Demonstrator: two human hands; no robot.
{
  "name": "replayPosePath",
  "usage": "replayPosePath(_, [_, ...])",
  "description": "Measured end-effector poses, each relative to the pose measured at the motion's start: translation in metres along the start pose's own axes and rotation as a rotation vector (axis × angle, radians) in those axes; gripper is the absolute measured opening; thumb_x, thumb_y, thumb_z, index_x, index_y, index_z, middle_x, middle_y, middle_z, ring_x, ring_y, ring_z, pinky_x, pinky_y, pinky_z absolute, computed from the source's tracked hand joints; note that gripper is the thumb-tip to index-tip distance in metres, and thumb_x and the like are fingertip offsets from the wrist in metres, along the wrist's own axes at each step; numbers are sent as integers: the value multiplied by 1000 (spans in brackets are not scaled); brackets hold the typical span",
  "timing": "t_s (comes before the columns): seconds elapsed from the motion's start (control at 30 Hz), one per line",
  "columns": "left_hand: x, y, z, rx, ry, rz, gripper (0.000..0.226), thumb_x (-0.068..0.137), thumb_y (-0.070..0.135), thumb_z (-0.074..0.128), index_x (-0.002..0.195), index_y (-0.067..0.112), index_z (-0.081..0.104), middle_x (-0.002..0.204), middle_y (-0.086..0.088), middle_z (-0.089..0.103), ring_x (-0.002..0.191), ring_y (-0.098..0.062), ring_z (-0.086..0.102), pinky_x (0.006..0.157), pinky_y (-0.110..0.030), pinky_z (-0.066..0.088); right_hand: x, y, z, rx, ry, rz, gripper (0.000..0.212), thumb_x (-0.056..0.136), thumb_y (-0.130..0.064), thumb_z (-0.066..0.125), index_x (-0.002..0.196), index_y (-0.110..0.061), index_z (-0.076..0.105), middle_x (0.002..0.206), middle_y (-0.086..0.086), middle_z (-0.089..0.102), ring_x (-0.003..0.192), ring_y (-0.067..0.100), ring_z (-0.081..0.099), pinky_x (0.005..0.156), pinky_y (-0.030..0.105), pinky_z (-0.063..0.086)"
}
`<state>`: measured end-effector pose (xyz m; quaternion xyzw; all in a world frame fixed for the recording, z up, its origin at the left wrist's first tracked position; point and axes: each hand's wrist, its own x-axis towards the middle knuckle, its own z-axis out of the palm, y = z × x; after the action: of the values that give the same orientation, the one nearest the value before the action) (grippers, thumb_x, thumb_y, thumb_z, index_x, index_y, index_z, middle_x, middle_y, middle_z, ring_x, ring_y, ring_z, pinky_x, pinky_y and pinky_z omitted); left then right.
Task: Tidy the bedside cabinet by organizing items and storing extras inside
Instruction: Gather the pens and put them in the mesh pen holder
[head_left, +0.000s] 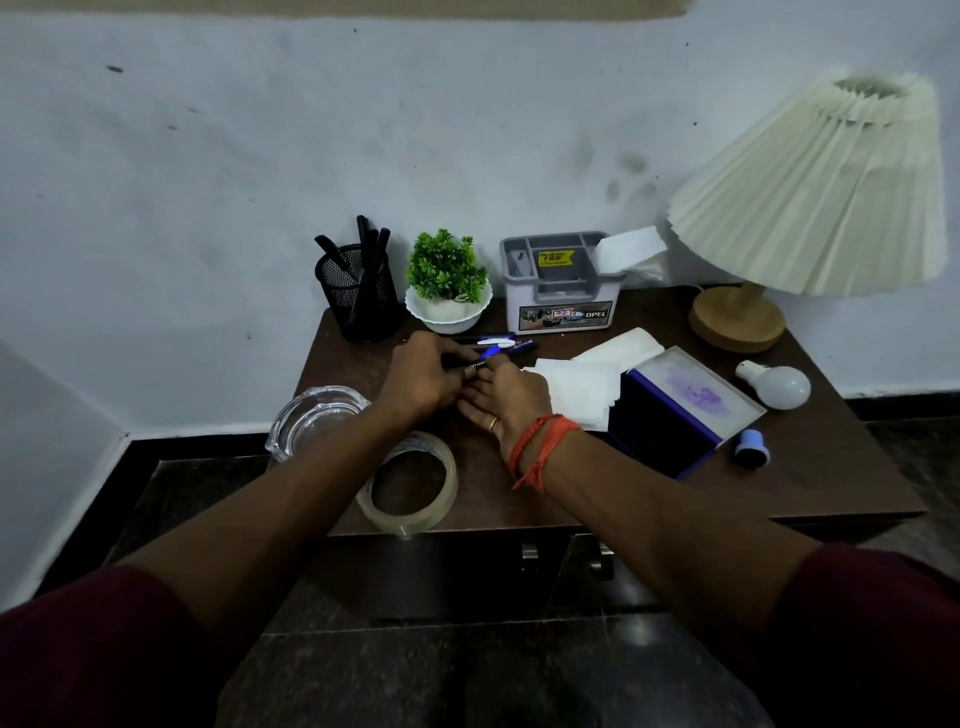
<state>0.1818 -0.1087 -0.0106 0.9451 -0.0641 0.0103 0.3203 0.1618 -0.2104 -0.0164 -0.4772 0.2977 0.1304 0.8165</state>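
Observation:
Both of my hands meet over the middle of the dark brown cabinet top (841, 467). My left hand (423, 374) is closed around a dark pen (470, 368) with a blue part. My right hand (506, 395) touches the same pen from the right, fingers partly spread. Two more pens (501, 343) lie just behind my hands. A black mesh pen holder (358, 296) with several black pens stands at the back left. White tissues (582, 384) lie loose beside a purple tissue box (680, 410).
A glass ashtray (311, 421) and a clear tape roll (413, 483) sit at the front left. A potted plant (447, 283), a grey organizer box (563, 283) and a lamp (810, 192) line the back. A bulb (776, 384) and a small blue cap (750, 449) lie right. Cabinet door handles (530, 553) are below.

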Motion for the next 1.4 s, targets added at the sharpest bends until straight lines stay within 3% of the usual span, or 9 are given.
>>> replayPosePath(0.1, [-5, -3, -2, -35, 37, -13, 26, 85, 15, 68, 110, 20, 74, 114, 0, 73, 108, -11, 64, 77, -3, 31, 0, 5, 1, -47, 5, -46, 17, 93, -16, 53, 85, -5, 62, 97, 14, 67, 69, 17, 65, 51, 28, 52])
replayPosePath(0.27, [-12, -5, -12, -131, 96, 6, 24, 85, 15, 69, 108, 19, 75, 107, 0, 75, 99, -6, 66, 70, -1, 37, -6, 1, 3, -65, -24, -122, 18, 95, -13, 54, 104, 2, 62, 100, 17, 67, 97, 26, 68, 60, 27, 55])
replayPosePath(0.4, [-15, -8, -24, -237, 151, 34, 23, 86, 13, 69, 109, 15, 75, 103, 2, 74, 93, 1, 62, 68, 6, 36, -13, -6, 13, -90, -45, -195, 11, 94, -11, 58, 101, -3, 59, 90, 14, 66, 73, 16, 67, 52, 21, 55])
replayPosePath(0.5, [-15, -12, -35, -326, 201, 39, 22, 86, 14, 70, 107, 14, 75, 103, 0, 75, 96, -2, 65, 80, -2, 44, -17, -13, 26, -105, -77, -244, 26, 93, -9, 59, 117, 1, 56, 94, 16, 66, 65, 11, 62, 47, 18, 54])
replayPosePath(0.6, [-15, -16, -48, -423, 255, 40, 21, 85, 14, 71, 106, 13, 75, 100, -1, 76, 93, -6, 69, 86, -22, 54, -20, -20, 40, -199, -102, -294, 15, 91, -8, 61, 105, -3, 63, 98, 16, 69, 75, 17, 66, 56, 24, 55])
replayPosePath(0.7, [-11, -18, -62, -498, 320, 40, 22, 84, 14, 72, 106, 13, 75, 97, -1, 75, 85, -1, 69, 80, -18, 55, -19, -29, 57, -253, -132, -353, 10, 90, -8, 63, 82, -12, 60, 79, 8, 67, 81, 22, 66, 64, 31, 57])
replayPosePath(0.93, [4, -17, -98, -522, 435, 64, 24, 77, 17, 78, 101, 17, 77, 92, 0, 76, 86, -3, 71, 87, -28, 57, -16, -49, 94, -390, -155, -579, 14, 84, -11, 68, 75, -20, 62, 88, 14, 74, 77, 26, 72, 70, 39, 60])
replayPosePath(1.1, [21, -15, -125, -543, 475, 69, 25, 70, 11, 80, 93, 19, 77, 85, -2, 77, 81, -8, 74, 85, -37, 59, -16, -70, 116, -562, -102, -808, 11, 75, -20, 72, 78, -27, 64, 67, -2, 74, 68, 15, 73, 73, 38, 62])
replayPosePath(1.4, [34, -12, -142, -491, 506, 89, 37, 67, 11, 77, 103, 17, 74, 94, 0, 77, 82, -9, 74, 77, -37, 61, -6, -79, 137, -636, -109, -939, 30, 70, -22, 59, 97, -25, 71, 75, -4, 75, 71, 15, 73, 74, 37, 61])
